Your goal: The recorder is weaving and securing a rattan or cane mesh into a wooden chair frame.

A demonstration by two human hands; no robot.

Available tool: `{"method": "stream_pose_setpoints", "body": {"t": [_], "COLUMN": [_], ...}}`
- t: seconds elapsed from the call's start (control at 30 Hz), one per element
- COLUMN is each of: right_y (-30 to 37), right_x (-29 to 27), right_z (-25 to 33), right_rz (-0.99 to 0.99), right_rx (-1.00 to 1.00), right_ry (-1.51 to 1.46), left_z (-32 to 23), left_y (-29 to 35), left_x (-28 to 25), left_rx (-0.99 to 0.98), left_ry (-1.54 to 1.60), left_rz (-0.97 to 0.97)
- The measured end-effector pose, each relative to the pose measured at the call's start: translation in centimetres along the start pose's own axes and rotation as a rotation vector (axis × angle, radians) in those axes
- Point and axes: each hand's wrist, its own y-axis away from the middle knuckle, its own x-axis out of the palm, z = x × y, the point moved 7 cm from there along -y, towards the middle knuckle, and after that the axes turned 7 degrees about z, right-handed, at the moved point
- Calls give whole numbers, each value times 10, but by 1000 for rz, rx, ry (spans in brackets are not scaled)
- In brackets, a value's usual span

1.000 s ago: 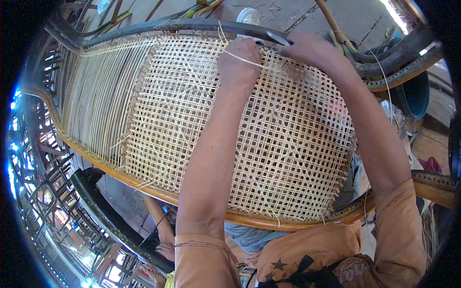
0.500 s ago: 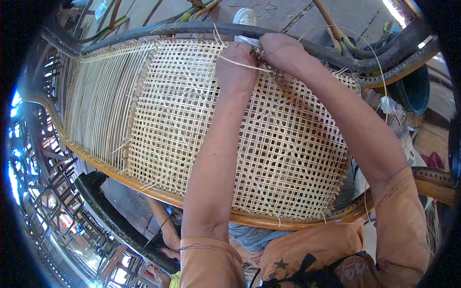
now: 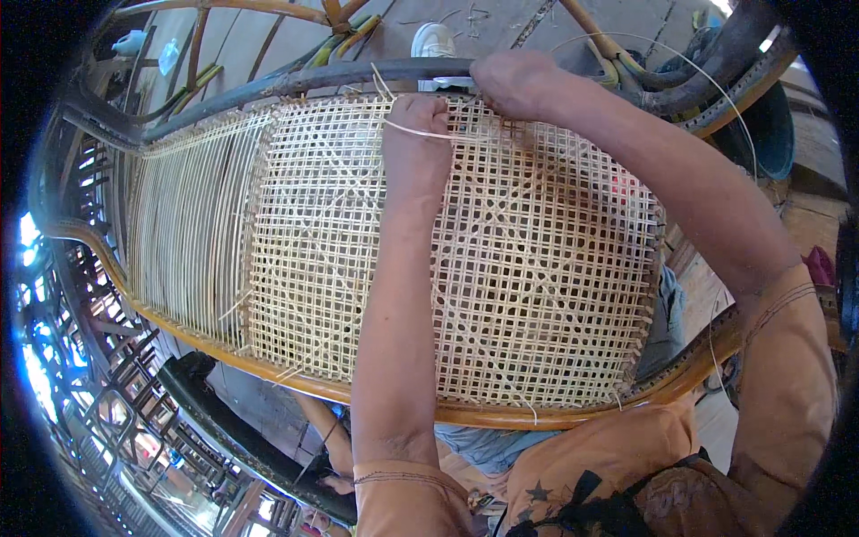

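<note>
A woven cane panel (image 3: 537,295) with open square holes stretches across a long curved wooden frame (image 3: 340,392) in front of me. My left hand (image 3: 419,134) is closed with curled fingers on the panel near its far edge, and its fingertips are hidden. A pale cane strand (image 3: 420,132) crosses the back of that hand. Just right of it, my right hand (image 3: 514,85) is closed at the dark far rail (image 3: 376,76), its fingertips out of sight. One long thin strand (image 3: 707,76) arcs from behind the right hand toward the right side.
Parallel strands without cross weave (image 3: 183,219) fill the panel's left part. Loose cane ends stick out along the edges. A white shoe (image 3: 433,41) stands beyond the rail. A dark bucket (image 3: 769,134) is at right; another person's arm (image 3: 327,430) shows below the near rail.
My right hand has moved away from the left one, to the right and outward, with its elbow swinging out. My left hand stays at the same spot on the weave. The view has shifted slightly.
</note>
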Motion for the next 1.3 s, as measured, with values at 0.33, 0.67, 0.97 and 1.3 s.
{"method": "stream_pose_setpoints", "body": {"t": [0.33, 0.67, 0.97, 1.3], "right_y": [-3, 5, 9, 16], "right_x": [2, 6, 7, 4], "right_z": [3, -7, -30, -26], "right_rz": [-43, -159, -202, -156], "right_rx": [8, 112, 131, 125], "right_ry": [38, -120, -391, -387], "left_z": [-30, -36, -36, -48], "left_y": [9, 31, 32, 44], "left_x": [4, 10, 16, 14], "left_rx": [171, -37, -70, -106], "left_ry": [-413, -561, -584, -624], "left_rz": [153, 349, 378, 374]}}
